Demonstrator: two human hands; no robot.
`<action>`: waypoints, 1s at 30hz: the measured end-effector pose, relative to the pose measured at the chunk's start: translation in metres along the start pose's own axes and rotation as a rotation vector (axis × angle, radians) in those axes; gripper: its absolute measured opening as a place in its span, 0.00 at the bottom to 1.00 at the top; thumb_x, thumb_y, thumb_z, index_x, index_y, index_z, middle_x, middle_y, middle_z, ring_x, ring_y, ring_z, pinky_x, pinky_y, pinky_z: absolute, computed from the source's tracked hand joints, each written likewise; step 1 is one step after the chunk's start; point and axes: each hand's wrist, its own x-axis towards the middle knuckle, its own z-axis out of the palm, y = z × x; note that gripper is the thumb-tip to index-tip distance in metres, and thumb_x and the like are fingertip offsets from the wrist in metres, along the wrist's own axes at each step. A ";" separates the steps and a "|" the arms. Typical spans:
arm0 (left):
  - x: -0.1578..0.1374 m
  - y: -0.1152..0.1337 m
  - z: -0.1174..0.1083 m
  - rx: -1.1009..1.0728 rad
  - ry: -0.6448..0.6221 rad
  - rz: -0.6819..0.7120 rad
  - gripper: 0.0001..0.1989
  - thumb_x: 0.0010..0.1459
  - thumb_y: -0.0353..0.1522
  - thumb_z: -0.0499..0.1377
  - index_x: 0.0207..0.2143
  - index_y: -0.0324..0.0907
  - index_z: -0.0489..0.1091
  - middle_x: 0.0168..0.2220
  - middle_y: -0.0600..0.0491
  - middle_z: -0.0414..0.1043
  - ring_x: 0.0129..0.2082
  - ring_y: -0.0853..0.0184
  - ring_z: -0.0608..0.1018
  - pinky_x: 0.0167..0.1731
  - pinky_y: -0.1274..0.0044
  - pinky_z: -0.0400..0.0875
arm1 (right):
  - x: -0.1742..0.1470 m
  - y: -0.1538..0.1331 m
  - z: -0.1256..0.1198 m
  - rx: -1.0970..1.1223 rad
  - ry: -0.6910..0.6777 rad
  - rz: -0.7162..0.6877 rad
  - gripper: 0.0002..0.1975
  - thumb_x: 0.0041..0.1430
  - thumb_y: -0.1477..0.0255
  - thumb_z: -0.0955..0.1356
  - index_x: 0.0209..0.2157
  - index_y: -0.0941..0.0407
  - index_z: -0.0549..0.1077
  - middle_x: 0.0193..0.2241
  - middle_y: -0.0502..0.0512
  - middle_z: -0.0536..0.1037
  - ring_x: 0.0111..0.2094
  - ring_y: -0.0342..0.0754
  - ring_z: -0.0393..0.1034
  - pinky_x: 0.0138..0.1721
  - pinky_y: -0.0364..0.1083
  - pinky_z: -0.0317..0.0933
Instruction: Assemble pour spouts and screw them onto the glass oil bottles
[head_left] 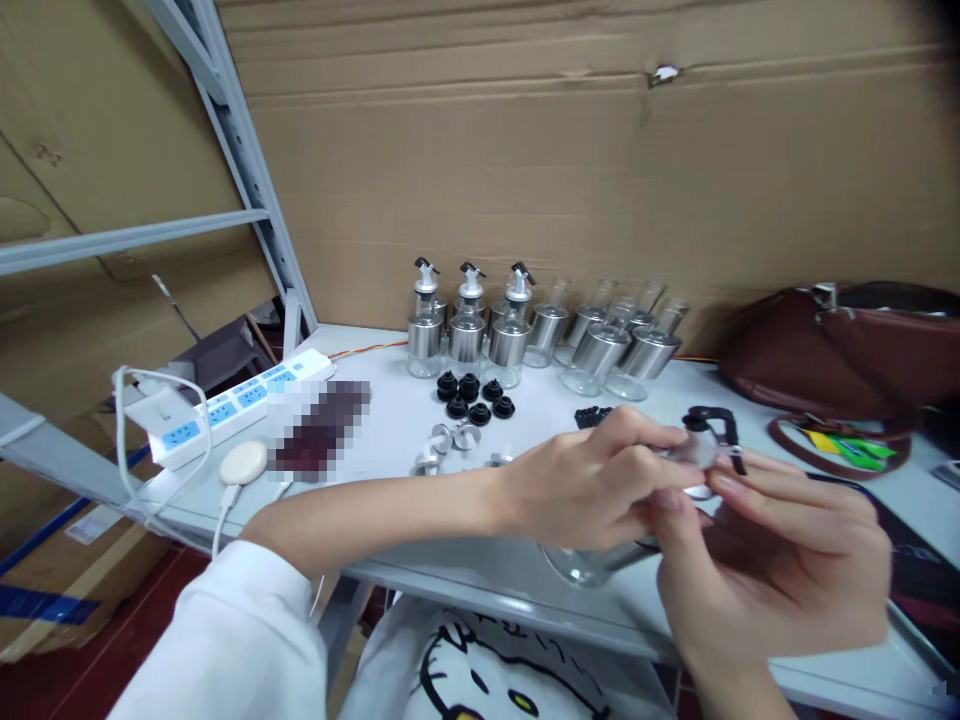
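Both hands meet over the front right of the table around a grey pourer spout (pixel 703 448) with a black flip lever. My left hand (pixel 585 485) reaches across from the left, its fingers closed on the spout's near side. My right hand (pixel 787 550) pinches it from the other side with thumb and fingers. The spout's lower part is hidden by my fingers. Below my left hand shows the base of a glass bottle (pixel 581 566); the rest of it is covered. Several black stoppers (pixel 479 413) and grey spout parts (pixel 466 436) lie left of my hands.
Three bottles with spouts (pixel 466 340) stand at the back, beside several open glass bottles with steel sleeves (pixel 601 348). Small black pieces (pixel 591 417) lie behind my left hand. A brown handbag (pixel 840 350) sits at right, a power strip (pixel 240 408) and white charger (pixel 244 463) at left.
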 end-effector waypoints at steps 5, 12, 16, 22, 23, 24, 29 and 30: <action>0.003 -0.003 0.004 -0.150 0.199 0.032 0.18 0.60 0.33 0.56 0.48 0.46 0.51 0.44 0.48 0.63 0.47 0.63 0.73 0.39 0.73 0.76 | -0.002 -0.010 -0.001 0.066 -0.057 0.084 0.18 0.43 0.84 0.73 0.37 0.56 0.73 0.30 0.52 0.72 0.35 0.49 0.71 0.37 0.53 0.70; 0.014 0.002 -0.008 -0.498 0.192 -0.037 0.21 0.64 0.35 0.49 0.57 0.49 0.47 0.41 0.52 0.61 0.38 0.69 0.73 0.33 0.77 0.76 | -0.015 -0.011 -0.002 0.038 -0.076 0.172 0.23 0.45 0.84 0.73 0.44 0.55 0.69 0.39 0.54 0.70 0.40 0.47 0.70 0.36 0.49 0.69; 0.028 0.003 -0.028 -0.411 -0.017 -0.171 0.19 0.66 0.33 0.49 0.59 0.51 0.52 0.44 0.51 0.67 0.35 0.72 0.73 0.32 0.80 0.74 | -0.018 -0.010 -0.004 0.045 -0.110 0.193 0.24 0.46 0.83 0.73 0.45 0.53 0.68 0.41 0.54 0.70 0.41 0.47 0.70 0.38 0.50 0.70; 0.031 -0.003 -0.039 -0.274 -0.030 -0.083 0.16 0.68 0.31 0.47 0.56 0.50 0.59 0.50 0.52 0.71 0.39 0.72 0.75 0.34 0.80 0.72 | -0.019 -0.010 -0.005 0.067 -0.138 0.223 0.23 0.47 0.81 0.72 0.45 0.52 0.67 0.40 0.53 0.69 0.42 0.48 0.70 0.37 0.51 0.71; 0.031 -0.003 -0.038 -0.269 -0.042 -0.082 0.16 0.68 0.31 0.47 0.56 0.50 0.59 0.51 0.52 0.71 0.39 0.72 0.76 0.35 0.80 0.72 | -0.019 -0.010 -0.005 0.069 -0.137 0.228 0.23 0.47 0.81 0.72 0.45 0.52 0.67 0.41 0.53 0.69 0.42 0.49 0.70 0.37 0.51 0.71; 0.030 -0.003 -0.038 -0.264 -0.048 -0.086 0.16 0.68 0.31 0.47 0.56 0.50 0.60 0.51 0.52 0.71 0.39 0.72 0.76 0.35 0.80 0.72 | -0.020 -0.010 -0.005 0.071 -0.137 0.232 0.23 0.47 0.81 0.72 0.45 0.51 0.67 0.40 0.53 0.69 0.42 0.49 0.70 0.37 0.52 0.71; 0.029 -0.001 -0.036 -0.263 0.021 -0.086 0.11 0.68 0.32 0.47 0.51 0.47 0.62 0.43 0.52 0.74 0.36 0.72 0.77 0.34 0.80 0.73 | -0.022 -0.009 -0.006 0.074 -0.146 0.238 0.24 0.47 0.81 0.72 0.45 0.51 0.67 0.40 0.54 0.68 0.41 0.49 0.70 0.37 0.53 0.71; 0.029 -0.001 -0.036 -0.262 0.021 -0.090 0.11 0.68 0.32 0.47 0.51 0.47 0.62 0.43 0.52 0.74 0.37 0.72 0.77 0.34 0.80 0.72 | -0.022 -0.008 -0.006 0.074 -0.148 0.237 0.24 0.47 0.81 0.72 0.45 0.52 0.67 0.40 0.54 0.68 0.41 0.49 0.70 0.37 0.53 0.71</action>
